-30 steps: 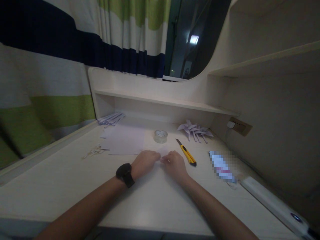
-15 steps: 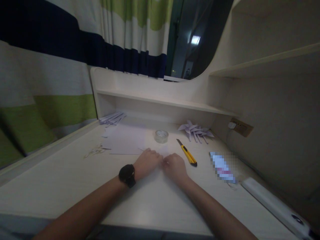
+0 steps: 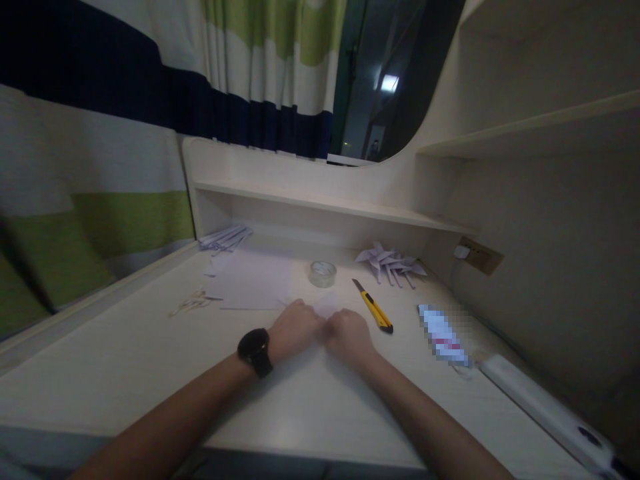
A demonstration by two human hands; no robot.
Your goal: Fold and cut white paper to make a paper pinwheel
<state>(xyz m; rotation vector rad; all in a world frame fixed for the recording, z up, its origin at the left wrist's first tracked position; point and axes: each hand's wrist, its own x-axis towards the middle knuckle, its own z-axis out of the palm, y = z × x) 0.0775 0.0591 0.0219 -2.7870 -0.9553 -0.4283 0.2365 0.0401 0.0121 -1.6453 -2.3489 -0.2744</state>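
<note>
My left hand (image 3: 299,325) and my right hand (image 3: 349,335) meet knuckle to knuckle low over the desk, fingers curled closed. A small pale piece of paper (image 3: 327,304) pokes out beyond the fingers of both; the fingertips themselves are hidden. Just past the hands lies a roll of clear tape (image 3: 323,274). To the right of my right hand is a yellow utility knife (image 3: 375,308) with its blade out. Flat sheets of white paper (image 3: 255,277) lie ahead of my left hand.
Paper pinwheels (image 3: 390,261) are piled at the back right, and rolled paper sticks (image 3: 225,238) at the back left. Small pale scraps (image 3: 193,302) lie on the left. A blurred-out phone-like item (image 3: 443,335) and a long white bar (image 3: 545,410) are on the right.
The hands stay together in nearly the same place, with slight finger motion. The piece of paper shows a little more above them. The view has shifted slightly.
</note>
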